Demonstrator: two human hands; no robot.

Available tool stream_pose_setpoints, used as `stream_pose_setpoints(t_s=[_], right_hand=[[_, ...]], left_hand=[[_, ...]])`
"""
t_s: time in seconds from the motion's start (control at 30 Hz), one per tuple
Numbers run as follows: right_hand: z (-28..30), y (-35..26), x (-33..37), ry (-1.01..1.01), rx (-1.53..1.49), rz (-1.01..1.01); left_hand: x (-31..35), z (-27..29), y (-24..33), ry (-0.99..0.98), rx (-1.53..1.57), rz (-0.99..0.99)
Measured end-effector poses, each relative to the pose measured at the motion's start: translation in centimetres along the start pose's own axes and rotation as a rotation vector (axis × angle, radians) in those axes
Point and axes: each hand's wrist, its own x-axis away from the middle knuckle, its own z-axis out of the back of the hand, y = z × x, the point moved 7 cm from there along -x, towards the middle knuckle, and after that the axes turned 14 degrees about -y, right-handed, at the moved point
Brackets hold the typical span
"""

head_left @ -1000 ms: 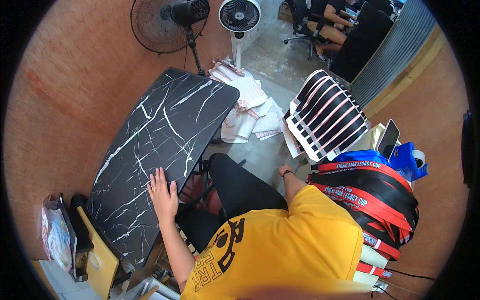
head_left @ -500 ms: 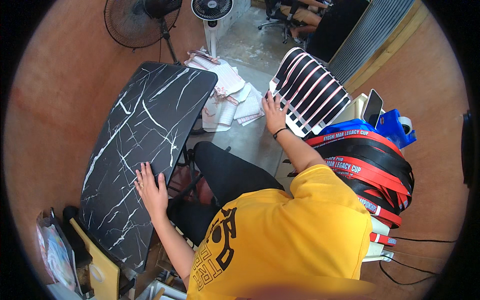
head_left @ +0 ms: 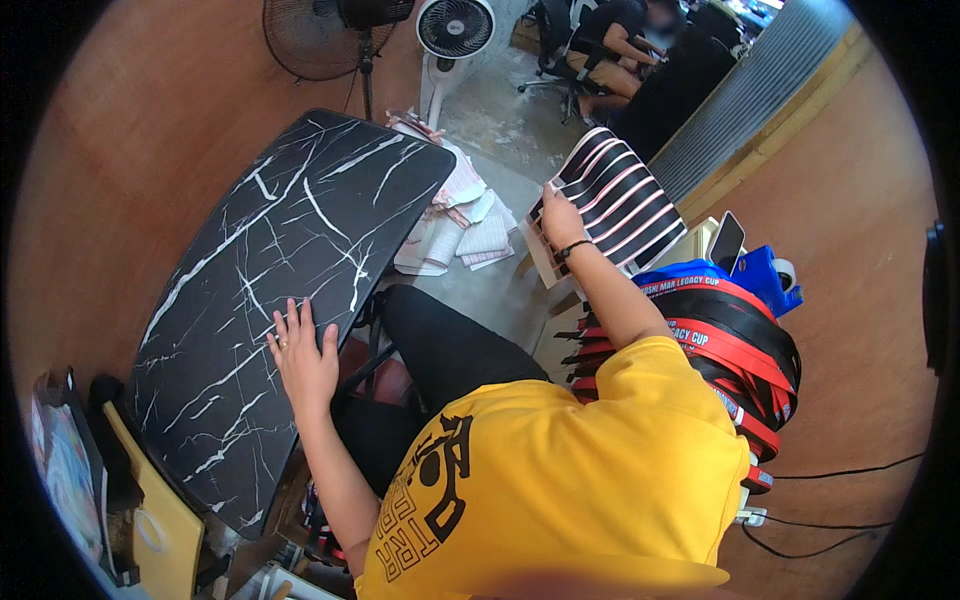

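My left hand (head_left: 305,362) lies flat near the right edge of a black, white-veined marble-look table (head_left: 235,300), its fingers extended and holding nothing. Out to the right, my right hand (head_left: 563,220) is closed on the left edge of a sheet with black stripes (head_left: 625,195) and thin white and red lines between them. A pale margin of the sheet hangs down beside my fingers. My thumb and fingertips are partly hidden, so how many layers they pinch does not show.
Red and black printed straps (head_left: 735,345) are heaped to my right, with a phone (head_left: 727,243) and blue packaging (head_left: 768,280) behind. Crumpled papers (head_left: 465,230) lie on the floor past the table. Two fans (head_left: 455,28) stand beyond. Another person (head_left: 608,50) sits at the far end.
My right hand, spread over the striped sheet's edge before, is now closed on it, and the sheet's near end has shifted and bent. My left hand stays on the table. The view has shifted slightly.
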Motion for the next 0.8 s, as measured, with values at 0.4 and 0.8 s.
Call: stream_pose_setpoints(t_s=[0.4, 0.8], right_hand=[[38.0, -19.4, 4.0, 0.485, -0.555, 0.779], [3.9, -57.8, 26.7, -0.507, -1.261, 1.244]], left_hand=[[0.2, -0.2, -0.8, 0.037, 0.105, -0.016], [12.9, 4.5, -17.6, 0.549, 2.020, -0.041]])
